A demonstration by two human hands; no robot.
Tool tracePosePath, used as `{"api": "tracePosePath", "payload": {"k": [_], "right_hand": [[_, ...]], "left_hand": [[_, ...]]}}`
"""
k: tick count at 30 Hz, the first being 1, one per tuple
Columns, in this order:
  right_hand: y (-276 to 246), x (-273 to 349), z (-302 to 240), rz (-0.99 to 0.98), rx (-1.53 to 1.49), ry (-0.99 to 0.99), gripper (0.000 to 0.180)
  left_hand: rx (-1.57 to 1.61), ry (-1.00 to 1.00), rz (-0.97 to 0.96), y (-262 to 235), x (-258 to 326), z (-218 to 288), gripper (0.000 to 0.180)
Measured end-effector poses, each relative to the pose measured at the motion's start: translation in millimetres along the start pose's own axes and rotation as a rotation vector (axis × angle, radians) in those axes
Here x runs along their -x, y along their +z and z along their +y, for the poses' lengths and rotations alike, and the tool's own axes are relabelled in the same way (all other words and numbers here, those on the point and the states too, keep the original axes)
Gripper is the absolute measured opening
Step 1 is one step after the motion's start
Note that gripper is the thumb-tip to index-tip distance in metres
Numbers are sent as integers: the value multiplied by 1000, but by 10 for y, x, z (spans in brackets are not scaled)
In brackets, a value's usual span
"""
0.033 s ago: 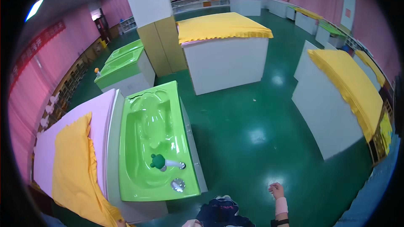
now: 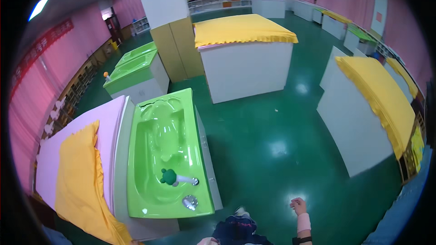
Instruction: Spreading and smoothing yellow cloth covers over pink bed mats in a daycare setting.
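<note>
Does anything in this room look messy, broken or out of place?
Nothing stands out. The green tub looks dry and whole, the yellow cloth lies on its pink pad, and the right hand hangs free over the floor.

Your right hand (image 2: pixel 298 205) hangs loosely curled and empty over the glossy green floor, a pink cuff at its wrist, well apart from anything else. The nearest thing on your left is a bright green moulded tub (image 2: pixel 165 154), set lengthwise in a white stand and lying empty. At its near end, a green frog-shaped tap head (image 2: pixel 169 176) sits on a short silvery spout, with a round metal drain (image 2: pixel 190 202) just below it.
</note>
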State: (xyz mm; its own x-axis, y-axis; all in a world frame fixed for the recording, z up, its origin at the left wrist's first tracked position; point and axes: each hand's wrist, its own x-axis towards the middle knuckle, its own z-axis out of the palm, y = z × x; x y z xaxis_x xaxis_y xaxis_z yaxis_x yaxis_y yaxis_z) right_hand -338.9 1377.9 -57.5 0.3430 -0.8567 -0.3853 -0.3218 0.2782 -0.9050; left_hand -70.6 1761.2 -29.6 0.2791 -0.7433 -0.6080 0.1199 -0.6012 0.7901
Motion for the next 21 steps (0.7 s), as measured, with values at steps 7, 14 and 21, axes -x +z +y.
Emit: {"api": "tracePosePath", "payload": {"k": [7,14,21], "right_hand": [[-157,-2121,-511,-176,183,46,13],[-101,-3917,-2000,-247,145,-13,11],[621,-6163,-2668,-406,283,-60,9]], "left_hand": [[170,-142,175,-243,-1626,635,21],[423,-320,426,-578,-2520,990,16],[515,-364,474,-557,-3763,914,14]]}}
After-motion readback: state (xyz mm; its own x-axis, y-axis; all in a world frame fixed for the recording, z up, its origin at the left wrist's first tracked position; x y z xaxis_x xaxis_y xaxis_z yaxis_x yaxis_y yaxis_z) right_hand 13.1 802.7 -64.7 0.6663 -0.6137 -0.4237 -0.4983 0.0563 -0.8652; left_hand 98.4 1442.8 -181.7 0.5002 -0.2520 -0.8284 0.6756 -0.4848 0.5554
